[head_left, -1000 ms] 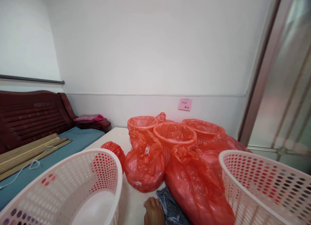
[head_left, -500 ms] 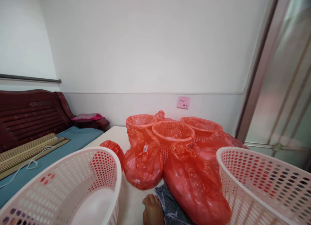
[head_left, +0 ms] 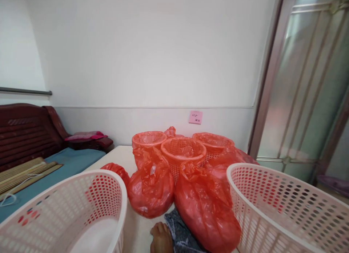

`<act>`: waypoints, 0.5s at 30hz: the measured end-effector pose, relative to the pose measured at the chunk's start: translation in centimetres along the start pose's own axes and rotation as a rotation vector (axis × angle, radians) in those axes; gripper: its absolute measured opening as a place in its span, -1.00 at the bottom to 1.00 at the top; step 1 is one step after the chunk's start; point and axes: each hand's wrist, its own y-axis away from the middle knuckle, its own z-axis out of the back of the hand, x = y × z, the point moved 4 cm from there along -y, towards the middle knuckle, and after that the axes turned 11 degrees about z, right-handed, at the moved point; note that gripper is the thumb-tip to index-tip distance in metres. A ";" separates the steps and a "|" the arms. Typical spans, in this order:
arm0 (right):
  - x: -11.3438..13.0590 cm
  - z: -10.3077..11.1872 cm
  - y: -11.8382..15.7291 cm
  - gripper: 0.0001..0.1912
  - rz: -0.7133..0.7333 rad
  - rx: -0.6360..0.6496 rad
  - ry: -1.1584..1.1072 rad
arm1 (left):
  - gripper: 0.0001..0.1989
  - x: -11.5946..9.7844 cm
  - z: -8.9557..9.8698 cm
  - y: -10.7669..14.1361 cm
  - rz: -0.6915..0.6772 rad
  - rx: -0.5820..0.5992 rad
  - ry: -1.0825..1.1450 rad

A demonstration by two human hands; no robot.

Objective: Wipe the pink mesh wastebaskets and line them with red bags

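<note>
My left hand (head_left: 161, 238) shows at the bottom edge, its fingers curled and pressed against the left side of a dark blue-grey denim garment (head_left: 182, 229). The fingertips and the lower part of the garment are hidden. Part of the denim lies under a full, tied red plastic bag (head_left: 204, 213), just right of the hand. Another stuffed red bag (head_left: 151, 194) sits beyond the hand on the pale tabletop (head_left: 137, 227). My right hand is not in the picture.
A white perforated basket (head_left: 122, 205) stands at left and a second white basket (head_left: 231, 176) at right. Behind the bags are several baskets lined with red plastic, including a middle basket (head_left: 183, 154). A pink note (head_left: 195, 117) is on the wall; a wooden sofa (head_left: 24, 133) stands left.
The view has turned slightly right, so everything sits further left in the picture. My left hand stays by the denim garment; the bags and baskets keep their places.
</note>
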 end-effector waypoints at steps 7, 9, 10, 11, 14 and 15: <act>0.7 1.4 0.2 -0.68 0.008 -0.036 -0.009 | -0.59 -0.6 -0.2 0.0 -0.140 -0.034 -0.112; 0.6 1.6 0.3 -0.67 0.002 -0.036 -0.015 | -0.60 -0.6 -0.1 0.3 -0.150 -0.028 -0.108; 0.6 1.6 0.3 -0.67 -0.002 -0.035 -0.018 | -0.60 -0.6 0.0 0.5 -0.152 -0.023 -0.101; 0.5 1.6 0.4 -0.67 -0.007 -0.034 -0.022 | -0.61 -0.6 0.0 0.7 -0.150 -0.018 -0.090; 0.3 1.5 0.5 -0.66 -0.022 -0.031 -0.032 | -0.65 -0.7 -0.2 1.0 -0.113 -0.009 -0.040; 0.2 1.4 0.5 -0.66 -0.027 -0.030 -0.036 | -0.66 -0.7 -0.3 1.1 -0.087 -0.010 -0.016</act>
